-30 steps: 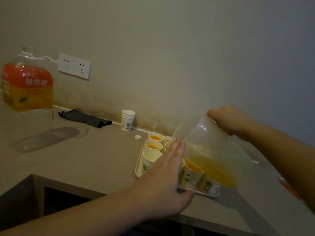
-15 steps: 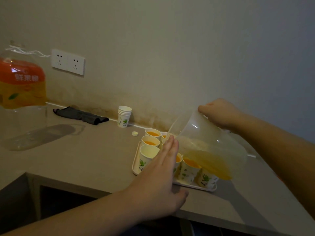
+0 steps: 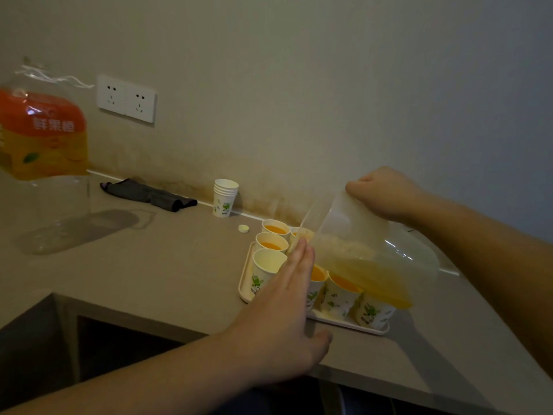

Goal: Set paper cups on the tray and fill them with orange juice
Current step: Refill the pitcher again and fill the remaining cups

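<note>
The right hand [image 3: 381,193] grips the top rear of a clear jug [image 3: 368,256], fingers curled over its rim or handle; which of the two is hidden by the hand. The jug is tipped steeply, spout down and to the left, and juice [image 3: 374,280] lies along its lower side. The spout hangs over the cups [image 3: 338,292] on the tray [image 3: 244,283], close to the left fingertips; whether juice is running out there cannot be told.

The left hand [image 3: 287,313] is flat and straight, fingers pressed together, thumb held apart below. It stands on edge in front of the tray, its fingertips [image 3: 300,250] up by the spout. Whether it touches the jug or any cup cannot be told.

Just left of those fingertips stands an empty cup [image 3: 267,265], and beyond it two cups holding orange liquid. Right of the palm, under the jug, more filled cups stand in the tray's near row. The tray lies on the counter [image 3: 179,265], below and between the two hands.

Farther off to the left of the left hand, near the wall, are a stack of cups [image 3: 224,199], a small cap [image 3: 243,228], a dark cloth [image 3: 149,194] and, at the far left, a large bottle [image 3: 42,145] with an orange label. A double socket [image 3: 126,98] is on the wall above the cloth.
</note>
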Tool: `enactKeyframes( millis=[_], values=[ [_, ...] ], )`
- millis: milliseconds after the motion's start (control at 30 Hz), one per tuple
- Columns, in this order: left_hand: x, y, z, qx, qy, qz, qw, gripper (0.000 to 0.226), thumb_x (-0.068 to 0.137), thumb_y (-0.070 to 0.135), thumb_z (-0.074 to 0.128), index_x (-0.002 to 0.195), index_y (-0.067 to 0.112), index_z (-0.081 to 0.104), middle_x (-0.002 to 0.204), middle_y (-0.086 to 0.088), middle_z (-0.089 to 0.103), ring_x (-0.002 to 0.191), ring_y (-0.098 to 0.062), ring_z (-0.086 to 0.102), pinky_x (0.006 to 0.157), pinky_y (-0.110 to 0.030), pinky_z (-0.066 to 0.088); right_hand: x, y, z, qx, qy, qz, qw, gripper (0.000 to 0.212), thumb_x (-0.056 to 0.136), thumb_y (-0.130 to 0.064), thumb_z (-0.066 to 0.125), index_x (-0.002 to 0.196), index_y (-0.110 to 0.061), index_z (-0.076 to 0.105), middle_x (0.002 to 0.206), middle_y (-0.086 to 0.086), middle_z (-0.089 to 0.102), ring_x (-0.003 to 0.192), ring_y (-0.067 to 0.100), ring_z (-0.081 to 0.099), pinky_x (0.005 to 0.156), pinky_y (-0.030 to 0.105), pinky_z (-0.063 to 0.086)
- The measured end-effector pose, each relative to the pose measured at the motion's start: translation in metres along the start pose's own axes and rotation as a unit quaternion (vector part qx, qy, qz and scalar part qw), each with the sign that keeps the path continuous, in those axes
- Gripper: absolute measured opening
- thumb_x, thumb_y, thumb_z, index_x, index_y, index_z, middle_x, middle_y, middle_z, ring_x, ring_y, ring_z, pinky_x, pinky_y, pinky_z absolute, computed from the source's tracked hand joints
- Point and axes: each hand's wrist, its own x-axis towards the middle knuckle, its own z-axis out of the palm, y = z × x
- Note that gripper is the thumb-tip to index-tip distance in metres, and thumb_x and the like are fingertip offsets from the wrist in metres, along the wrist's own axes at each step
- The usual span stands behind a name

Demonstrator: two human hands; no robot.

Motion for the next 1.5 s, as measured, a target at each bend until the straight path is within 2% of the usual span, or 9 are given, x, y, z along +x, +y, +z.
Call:
enactKeyframes(
  millis=[133,300,733,1100,1200,1400,1500],
  values=[
    [0.0,-0.002,0.001,-0.003,-0.002,-0.004,1.0,0.118,0.09,0.051,0.069,0.153,0.038,-0.031,0.149,0.034,-0.044,0.151,-0.001,-0.019,0.126,-0.032,0.01,0.002,-0.002,0.001,-0.012,-0.011,-0.014,1.0,0.039,0.093,-0.024,0.049,0.058,-0.014,0.036,0.062,0.008,0.03,0.06,0.023,0.031,0.058,0.034,0.023],
    [0.0,-0.004,0.005,-0.005,0.001,-0.002,1.0,0.119,0.089,0.051,0.07,0.153,0.039,-0.03,0.149,0.034,-0.044,0.151,0.0,-0.018,0.124,-0.028,0.01,0.004,-0.004,0.001,-0.024,-0.011,-0.024,0.999,0.034,0.094,-0.024,0.049,0.063,-0.009,0.046,0.066,0.013,0.04,0.063,0.025,0.039,0.061,0.033,0.03],
    [0.0,-0.008,0.007,-0.005,0.005,-0.005,1.0,0.119,0.09,0.05,0.07,0.154,0.037,-0.03,0.15,0.033,-0.044,0.15,0.002,-0.019,0.116,-0.02,0.002,0.006,-0.01,0.005,-0.048,-0.02,-0.04,0.998,0.04,0.095,-0.022,0.047,0.058,-0.011,0.036,0.06,0.009,0.032,0.059,0.024,0.031,0.056,0.035,0.024],
    [-0.002,-0.008,0.006,-0.014,0.0,-0.01,1.0,0.119,0.09,0.05,0.07,0.152,0.038,-0.031,0.15,0.033,-0.044,0.15,0.001,-0.019,0.122,-0.025,0.007,0.01,-0.01,0.008,-0.051,-0.018,-0.038,0.998,0.038,0.095,-0.026,0.048,0.061,-0.009,0.044,0.062,0.01,0.038,0.062,0.026,0.037,0.058,0.033,0.028],
    [-0.003,-0.01,0.006,-0.016,-0.001,-0.009,1.0,0.119,0.09,0.05,0.07,0.152,0.038,-0.031,0.15,0.033,-0.044,0.15,0.0,-0.019,0.122,-0.025,0.007,0.012,-0.01,0.01,-0.055,-0.019,-0.042,0.997,0.038,0.095,-0.028,0.048,0.064,-0.006,0.05,0.065,0.011,0.043,0.063,0.027,0.041,0.06,0.033,0.033],
    [-0.003,-0.011,0.009,-0.021,-0.003,-0.016,1.0,0.12,0.09,0.05,0.07,0.151,0.04,-0.032,0.149,0.034,-0.044,0.152,-0.002,-0.015,0.118,-0.024,0.007,0.016,-0.009,0.013,-0.078,-0.021,-0.051,0.995,0.044,0.096,-0.03,0.046,0.06,-0.006,0.05,0.063,0.011,0.045,0.062,0.026,0.043,0.059,0.032,0.035],
    [-0.003,-0.01,0.01,-0.02,-0.004,-0.018,1.0,0.12,0.09,0.049,0.071,0.151,0.04,-0.032,0.15,0.034,-0.044,0.152,-0.003,-0.015,0.118,-0.025,0.008,0.016,-0.009,0.013,-0.079,-0.02,-0.051,0.995,0.043,0.095,-0.031,0.046,0.065,-0.001,0.055,0.064,0.012,0.047,0.063,0.026,0.045,0.06,0.031,0.036]
  ],
)
